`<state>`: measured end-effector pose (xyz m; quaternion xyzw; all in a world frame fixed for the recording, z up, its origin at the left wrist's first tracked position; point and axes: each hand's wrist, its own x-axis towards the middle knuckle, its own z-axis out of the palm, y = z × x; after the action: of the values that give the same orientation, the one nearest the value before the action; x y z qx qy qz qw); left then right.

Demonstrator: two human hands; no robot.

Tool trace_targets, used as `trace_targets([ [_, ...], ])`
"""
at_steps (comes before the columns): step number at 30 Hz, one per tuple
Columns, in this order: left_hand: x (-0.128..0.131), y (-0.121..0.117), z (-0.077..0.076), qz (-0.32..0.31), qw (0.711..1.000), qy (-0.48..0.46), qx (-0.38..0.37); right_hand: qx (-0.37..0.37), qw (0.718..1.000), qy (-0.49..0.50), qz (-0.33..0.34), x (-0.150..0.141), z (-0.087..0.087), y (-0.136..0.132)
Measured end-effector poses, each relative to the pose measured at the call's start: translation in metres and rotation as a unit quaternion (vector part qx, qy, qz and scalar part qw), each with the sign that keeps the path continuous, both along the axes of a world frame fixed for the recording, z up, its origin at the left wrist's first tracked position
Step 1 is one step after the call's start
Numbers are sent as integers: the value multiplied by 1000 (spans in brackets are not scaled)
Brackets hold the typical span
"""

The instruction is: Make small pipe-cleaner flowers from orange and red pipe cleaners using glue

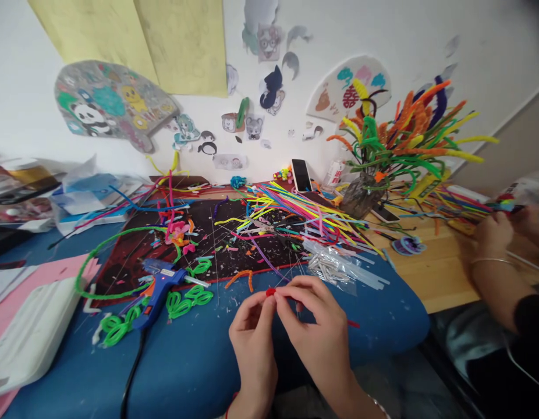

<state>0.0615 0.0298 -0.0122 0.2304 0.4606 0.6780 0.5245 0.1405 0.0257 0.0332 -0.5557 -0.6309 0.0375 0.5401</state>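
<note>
At the near edge of the blue table, my left hand (254, 326) and my right hand (315, 320) meet at the fingertips. Both pinch a small red fuzzy piece (270, 291), which looks like a curled pipe cleaner. A straight red pipe cleaner end (353, 324) shows to the right of my right hand; whether it joins the pinched piece is hidden. Just beyond my fingers lies a bent orange pipe cleaner (241, 279). Left of my hands, a blue hot glue gun (160, 294) rests among green looped pipe cleaner shapes (188, 299).
A pile of colourful pipe cleaners (304, 212) covers the dark mat (204, 233). Near it lies a plastic bag of white sticks (333, 265). A vase (361, 195) holds pipe cleaner stems. At left are a green ring (84, 267) and a white keyboard (38, 331). Another person's hand (494, 233) works at right.
</note>
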Motion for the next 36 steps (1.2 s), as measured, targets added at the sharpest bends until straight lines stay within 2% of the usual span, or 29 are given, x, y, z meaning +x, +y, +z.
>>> trace_targets([
  [4,3,1,-3,8,1000,-11,20,-47,998,44,11,-1,0,-4],
  [7,3,2,-4,3,999,-12,38,-120,985,115,38,2,1,-5],
  [10,-1,3,-3,-25,999,-8,34,-218,946,220,94,10,5,0],
  [13,-6,3,-3,-55,998,-5,32,-282,905,280,153,19,9,8],
  [17,-6,2,-7,-69,997,-27,31,-332,862,311,221,29,5,17],
  [21,-2,-1,-13,-62,997,-20,46,-353,834,355,231,31,-6,15],
  [23,0,-3,-14,-59,995,26,71,-342,842,353,222,29,-11,10],
  [27,0,-6,-14,-35,975,154,153,-278,900,288,170,28,-14,0],
  [29,-2,-6,-12,-45,968,179,168,-266,919,247,155,30,-11,-3],
  [32,-13,-2,-2,-131,967,161,146,-275,935,149,171,36,-2,-6],
  [35,-27,7,12,-271,949,140,83,-301,931,49,202,42,9,-7],
  [36,-31,9,16,-300,941,140,71,-308,928,38,208,42,11,-7],
])
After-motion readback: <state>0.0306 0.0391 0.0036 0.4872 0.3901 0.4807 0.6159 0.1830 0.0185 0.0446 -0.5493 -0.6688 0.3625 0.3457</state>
